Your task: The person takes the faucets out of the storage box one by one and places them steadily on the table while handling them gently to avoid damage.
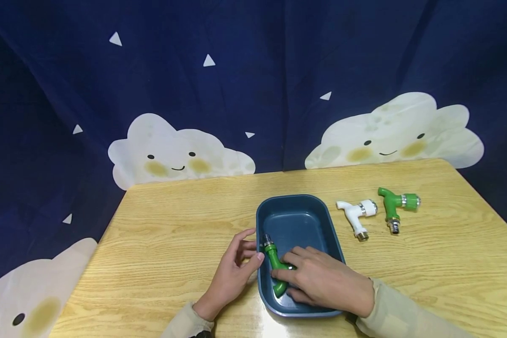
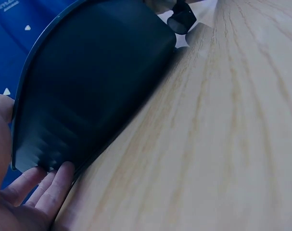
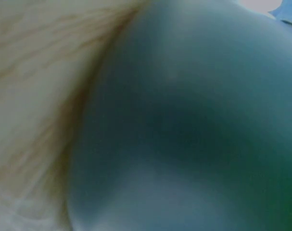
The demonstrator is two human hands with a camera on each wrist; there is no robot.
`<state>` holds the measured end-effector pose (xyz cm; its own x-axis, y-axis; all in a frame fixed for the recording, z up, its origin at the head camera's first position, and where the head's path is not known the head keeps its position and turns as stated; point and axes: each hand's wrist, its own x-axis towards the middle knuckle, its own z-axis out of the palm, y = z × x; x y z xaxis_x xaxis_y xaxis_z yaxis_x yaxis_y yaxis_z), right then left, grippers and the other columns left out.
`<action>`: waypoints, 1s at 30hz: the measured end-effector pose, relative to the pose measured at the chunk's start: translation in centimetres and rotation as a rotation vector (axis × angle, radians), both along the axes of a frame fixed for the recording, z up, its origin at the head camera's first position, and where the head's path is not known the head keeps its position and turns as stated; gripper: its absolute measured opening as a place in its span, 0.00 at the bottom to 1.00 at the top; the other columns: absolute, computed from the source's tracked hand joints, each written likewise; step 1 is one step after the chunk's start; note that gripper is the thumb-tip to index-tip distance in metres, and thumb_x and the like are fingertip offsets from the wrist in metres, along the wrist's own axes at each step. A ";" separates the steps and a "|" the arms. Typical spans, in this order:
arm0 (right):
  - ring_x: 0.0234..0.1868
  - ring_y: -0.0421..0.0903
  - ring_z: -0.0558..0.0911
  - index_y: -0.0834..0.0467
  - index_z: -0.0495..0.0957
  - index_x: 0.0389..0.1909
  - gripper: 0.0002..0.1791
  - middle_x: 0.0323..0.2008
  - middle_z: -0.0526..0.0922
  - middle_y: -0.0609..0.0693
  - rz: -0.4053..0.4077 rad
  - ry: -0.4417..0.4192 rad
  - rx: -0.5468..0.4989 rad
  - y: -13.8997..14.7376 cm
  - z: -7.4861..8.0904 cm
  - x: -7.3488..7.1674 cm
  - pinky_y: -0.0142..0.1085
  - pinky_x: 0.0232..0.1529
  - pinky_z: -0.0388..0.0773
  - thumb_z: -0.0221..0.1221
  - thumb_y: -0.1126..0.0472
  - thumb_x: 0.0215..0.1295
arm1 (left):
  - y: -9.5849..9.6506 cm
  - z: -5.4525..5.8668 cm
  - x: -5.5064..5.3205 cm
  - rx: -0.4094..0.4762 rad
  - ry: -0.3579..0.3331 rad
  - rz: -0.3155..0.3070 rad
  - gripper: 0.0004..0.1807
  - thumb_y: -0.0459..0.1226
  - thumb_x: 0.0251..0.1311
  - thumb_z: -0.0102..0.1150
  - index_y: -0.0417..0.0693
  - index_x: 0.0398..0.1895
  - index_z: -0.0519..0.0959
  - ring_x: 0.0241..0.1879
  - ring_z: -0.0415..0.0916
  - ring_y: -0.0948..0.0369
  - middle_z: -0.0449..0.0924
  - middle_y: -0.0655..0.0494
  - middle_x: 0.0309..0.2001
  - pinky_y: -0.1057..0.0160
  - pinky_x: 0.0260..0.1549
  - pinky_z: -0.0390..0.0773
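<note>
A dark blue plastic basin (image 1: 308, 196) stands on the table. My left hand (image 1: 233, 272) holds its left wall, thumb at the rim and fingers against the outside; the left wrist view shows those fingertips (image 2: 64, 175) on the outer wall (image 2: 93, 82). Inside the basin, my right hand (image 1: 321, 279) grips a green tap (image 1: 274, 258) by its handle end, which the fingers mostly hide. The tap's threaded metal end points away from me and its spout toward me, along the left wall. The right wrist view is filled by the basin's blurred outer side (image 3: 174, 120).
To the right of the basin lie a white tap (image 1: 354, 215) and another green tap (image 1: 392, 205), side by side on the wooden table (image 1: 186, 225). Behind the table's far edge hangs a dark blue curtain (image 1: 253, 84) printed with clouds and triangles.
</note>
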<state>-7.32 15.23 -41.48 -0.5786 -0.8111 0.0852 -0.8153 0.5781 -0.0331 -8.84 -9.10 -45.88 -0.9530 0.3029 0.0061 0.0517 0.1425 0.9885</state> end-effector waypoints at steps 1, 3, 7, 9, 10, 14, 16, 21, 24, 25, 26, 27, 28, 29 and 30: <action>0.49 0.45 0.83 0.40 0.79 0.64 0.23 0.49 0.85 0.45 -0.002 -0.004 0.000 0.0 0.0 0.0 0.46 0.52 0.84 0.63 0.45 0.69 | 0.0 0.0 0.0 -0.001 0.000 0.000 0.31 0.35 0.71 0.62 0.61 0.74 0.66 0.52 0.81 0.58 0.80 0.44 0.61 0.67 0.49 0.83; 0.49 0.45 0.83 0.40 0.79 0.65 0.23 0.49 0.85 0.45 -0.003 -0.008 0.003 0.0 0.0 0.0 0.46 0.52 0.84 0.63 0.45 0.69 | 0.0 0.0 0.0 0.000 0.000 -0.002 0.31 0.35 0.71 0.62 0.61 0.74 0.66 0.52 0.82 0.58 0.80 0.44 0.61 0.67 0.49 0.83; 0.50 0.45 0.83 0.38 0.76 0.69 0.27 0.52 0.85 0.45 -0.009 -0.033 0.022 0.0 0.0 0.0 0.46 0.54 0.84 0.63 0.45 0.70 | 0.0 0.0 0.0 0.004 -0.003 -0.012 0.31 0.35 0.71 0.62 0.60 0.75 0.66 0.52 0.81 0.58 0.79 0.43 0.62 0.67 0.49 0.83; 0.51 0.45 0.82 0.37 0.73 0.71 0.29 0.54 0.84 0.45 -0.011 -0.047 0.031 0.0 0.0 0.0 0.46 0.56 0.84 0.63 0.44 0.70 | 0.0 0.0 -0.1 0.004 -0.004 -0.016 0.31 0.36 0.71 0.62 0.60 0.75 0.65 0.52 0.81 0.58 0.79 0.43 0.62 0.67 0.50 0.83; 0.51 0.45 0.82 0.36 0.72 0.72 0.30 0.55 0.84 0.45 -0.012 -0.051 0.034 0.0 0.0 0.0 0.46 0.57 0.84 0.63 0.44 0.71 | 0.0 0.0 -0.1 0.002 -0.004 -0.018 0.31 0.36 0.71 0.61 0.60 0.75 0.65 0.52 0.81 0.58 0.79 0.43 0.62 0.67 0.50 0.82; 0.50 0.44 0.82 0.35 0.72 0.71 0.29 0.54 0.84 0.45 -0.007 -0.046 0.028 0.0 -0.1 -0.1 0.45 0.57 0.84 0.64 0.45 0.71 | -0.1 0.0 -0.1 -0.006 0.008 -0.024 0.32 0.37 0.72 0.61 0.60 0.75 0.64 0.52 0.81 0.58 0.79 0.41 0.62 0.67 0.50 0.82; 0.49 0.44 0.82 0.35 0.75 0.69 0.26 0.52 0.84 0.44 -0.001 -0.032 0.021 0.0 -0.1 -0.1 0.44 0.56 0.84 0.64 0.47 0.70 | -0.1 -0.1 -0.1 -0.009 0.014 -0.026 0.32 0.37 0.72 0.61 0.59 0.76 0.64 0.52 0.81 0.58 0.78 0.40 0.62 0.67 0.50 0.82; 0.47 0.44 0.82 0.36 0.79 0.64 0.21 0.49 0.84 0.43 0.000 -0.014 0.007 -0.1 -0.1 0.0 0.43 0.56 0.84 0.63 0.50 0.72 | -0.1 0.0 -0.1 -0.009 0.009 -0.018 0.31 0.36 0.71 0.62 0.59 0.75 0.65 0.52 0.81 0.59 0.79 0.41 0.62 0.67 0.50 0.82; 0.48 0.44 0.82 0.35 0.79 0.64 0.20 0.49 0.84 0.43 -0.008 -0.018 0.009 -0.1 -0.1 0.0 0.45 0.57 0.84 0.61 0.52 0.74 | -0.1 0.0 -0.1 -0.008 0.007 -0.019 0.31 0.36 0.71 0.61 0.59 0.75 0.65 0.52 0.82 0.59 0.79 0.42 0.62 0.67 0.50 0.82; 0.48 0.44 0.82 0.35 0.79 0.64 0.20 0.49 0.84 0.43 -0.011 -0.020 0.013 -0.1 -0.1 0.0 0.45 0.57 0.84 0.60 0.54 0.74 | -0.1 0.0 -0.1 -0.007 0.008 -0.022 0.31 0.36 0.72 0.61 0.59 0.75 0.65 0.52 0.82 0.58 0.79 0.41 0.62 0.67 0.50 0.82; 0.49 0.44 0.82 0.35 0.79 0.64 0.20 0.49 0.84 0.43 -0.014 -0.022 0.017 -0.1 -0.1 0.0 0.45 0.57 0.84 0.60 0.55 0.75 | -0.1 0.0 -0.1 -0.006 0.010 -0.025 0.31 0.37 0.72 0.61 0.59 0.75 0.64 0.52 0.82 0.58 0.79 0.41 0.62 0.67 0.50 0.82; 0.49 0.45 0.82 0.35 0.79 0.64 0.21 0.50 0.84 0.43 -0.017 -0.024 0.021 -0.1 -0.1 0.0 0.46 0.58 0.84 0.59 0.56 0.75 | -0.1 -0.1 -0.1 -0.006 0.012 -0.028 0.32 0.37 0.72 0.61 0.59 0.76 0.64 0.52 0.82 0.58 0.78 0.41 0.62 0.67 0.50 0.82; 0.50 0.45 0.83 0.35 0.79 0.64 0.21 0.50 0.84 0.44 -0.020 -0.028 0.026 -0.1 -0.1 0.0 0.46 0.58 0.84 0.58 0.57 0.75 | -0.1 -0.1 -0.1 -0.005 0.014 -0.031 0.32 0.37 0.72 0.61 0.59 0.76 0.64 0.52 0.82 0.58 0.78 0.40 0.62 0.67 0.50 0.82; 0.50 0.45 0.83 0.35 0.79 0.64 0.22 0.51 0.84 0.44 -0.022 -0.031 0.030 -0.1 -0.1 0.1 0.46 0.58 0.84 0.58 0.58 0.75 | -0.1 -0.1 -0.1 -0.005 0.017 -0.034 0.32 0.37 0.72 0.61 0.58 0.76 0.63 0.52 0.82 0.58 0.78 0.40 0.62 0.67 0.50 0.82; 0.51 0.45 0.83 0.35 0.79 0.65 0.22 0.51 0.84 0.44 -0.023 -0.034 0.032 -0.1 -0.1 0.1 0.46 0.58 0.84 0.58 0.59 0.75 | -0.1 -0.1 -0.1 -0.004 0.016 -0.035 0.32 0.37 0.72 0.61 0.59 0.76 0.63 0.52 0.82 0.58 0.78 0.40 0.62 0.67 0.50 0.82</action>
<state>-7.25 15.12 -41.55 -0.5995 -0.7994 0.0392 -0.8003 0.5981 -0.0417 -8.98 -9.23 -45.97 -0.9417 0.3358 0.0202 0.0725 0.1440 0.9869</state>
